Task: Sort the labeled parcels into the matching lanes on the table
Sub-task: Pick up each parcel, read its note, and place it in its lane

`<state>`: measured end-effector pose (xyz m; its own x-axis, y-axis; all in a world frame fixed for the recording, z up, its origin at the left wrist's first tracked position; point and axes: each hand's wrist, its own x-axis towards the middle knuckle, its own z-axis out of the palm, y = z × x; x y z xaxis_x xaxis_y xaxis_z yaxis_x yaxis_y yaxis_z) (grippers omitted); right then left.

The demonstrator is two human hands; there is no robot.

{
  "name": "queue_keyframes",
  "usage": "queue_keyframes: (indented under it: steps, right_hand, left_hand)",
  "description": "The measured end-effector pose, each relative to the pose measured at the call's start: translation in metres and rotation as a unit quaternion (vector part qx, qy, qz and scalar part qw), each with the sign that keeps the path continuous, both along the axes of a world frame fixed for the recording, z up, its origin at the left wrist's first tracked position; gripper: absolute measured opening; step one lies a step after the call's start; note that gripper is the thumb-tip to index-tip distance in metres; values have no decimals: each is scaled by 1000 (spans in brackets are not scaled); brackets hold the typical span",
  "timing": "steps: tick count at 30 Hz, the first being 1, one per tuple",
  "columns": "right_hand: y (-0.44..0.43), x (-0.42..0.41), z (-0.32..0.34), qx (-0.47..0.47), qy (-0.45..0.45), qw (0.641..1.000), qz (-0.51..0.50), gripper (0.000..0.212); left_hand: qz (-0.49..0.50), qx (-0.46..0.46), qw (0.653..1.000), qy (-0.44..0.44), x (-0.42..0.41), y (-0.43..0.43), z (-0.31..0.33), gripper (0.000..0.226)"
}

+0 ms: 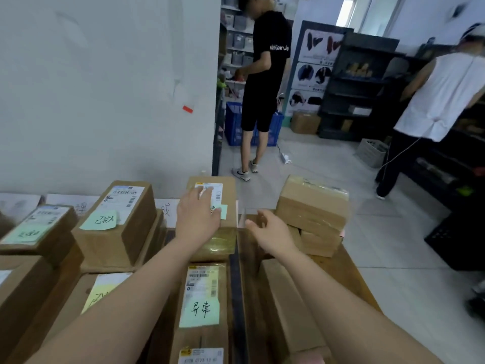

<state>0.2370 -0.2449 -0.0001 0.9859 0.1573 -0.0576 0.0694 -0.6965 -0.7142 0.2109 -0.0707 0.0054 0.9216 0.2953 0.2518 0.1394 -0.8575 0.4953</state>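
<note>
Pressing the left hand (pixel 198 214) flat on top of the far parcel (pixel 229 194), fingers straight across its white shipping label and touching its green note, curling round nothing. Hovering the right hand (pixel 270 229) just beside that parcel's right edge, fingers loosely spread, holding nothing. Resting the parcel on a taped box (pixel 217 245) at the far end of the middle lane, near the paper lane signs (pixel 168 210) along the wall, with a nearer parcel (pixel 202 292) bearing its own green note in the same lane and a stack of plain boxes (pixel 312 206) to the right. Probably settling and squaring rather than lifting. Doing it well: checking the handwritten note against the lane sign before letting go, pushing evenly with the flat palm so nothing is sliding off the box beneath, bringing the right hand against the side for truing the edges, and leaving the label facing up and readable.
</note>
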Motion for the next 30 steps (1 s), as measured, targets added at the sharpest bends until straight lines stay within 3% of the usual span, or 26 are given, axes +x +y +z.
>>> queue_keyframes:
  steps: [9, 20, 23, 30]
  right_hand:
    - [-94, 19, 24, -130, -71, 989, -28, 64]
    - [-204, 87, 16, -235, -69, 969, 9, 81]
    - [-218, 107, 6, -230, -62, 971, 19, 87]
    - [-235, 131, -20, -129, 0, 991, 46, 84]
  left_hand:
    - [-125, 104, 987, -14, 27, -91, 26, 58]
    - [-102, 153, 982, 53, 88, -191, -7, 53]
    - [-83, 146, 983, 68, 107, -204, -16, 52]
    - [-33, 79, 982, 170, 144, -214, -34, 77]
